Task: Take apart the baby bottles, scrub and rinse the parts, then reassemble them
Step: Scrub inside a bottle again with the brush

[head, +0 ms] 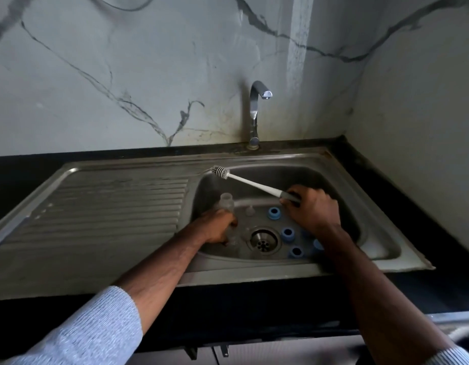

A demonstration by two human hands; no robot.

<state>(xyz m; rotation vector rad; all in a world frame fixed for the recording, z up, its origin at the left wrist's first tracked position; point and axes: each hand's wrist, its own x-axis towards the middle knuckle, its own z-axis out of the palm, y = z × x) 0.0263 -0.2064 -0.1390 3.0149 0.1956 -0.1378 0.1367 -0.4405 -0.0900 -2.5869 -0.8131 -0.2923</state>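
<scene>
A steel sink (pixel 381 248) fills the middle of the frame, its ribbed draining board (pixel 109 206) stretching toward the left and its basin sitting right of centre. Inside the basin, the left hand (pixel 217 227) curls its fingers round a clear bottle (pixel 226 206), which stands tilted with its open neck pointing up and toward the upper left; the lower part of the bottle is hidden behind the hand. The right hand (pixel 313 209), a little higher and to the right, grips the grey handle of a bottle brush (pixel 250 183); the white shaft slants up to the left and the bristled head hangs over the back left corner of the basin, apart from the bottle. On the basin floor lie several loose parts. A round drain (pixel 263 239) sits at the centre bottom. Three blue rings show plainly: one (pixel 274 212) just above the drain, one (pixel 288 233) right beside it, and one (pixel 296 252) lower, near the front wall. More blue (pixel 317 245) shows under the right wrist, too covered to tell what it is. A small clear teat (pixel 250 210) stands between the bottle and the upper ring, and another pale clear piece (pixel 246 233) lies just left of the drain, too faint to identify. A chrome tap (pixel 255 111) rises behind the basin against a veined marble wall (pixel 122 75), with no water visible at its spout. Dark counter (pixel 22 167) borders the sink.
</scene>
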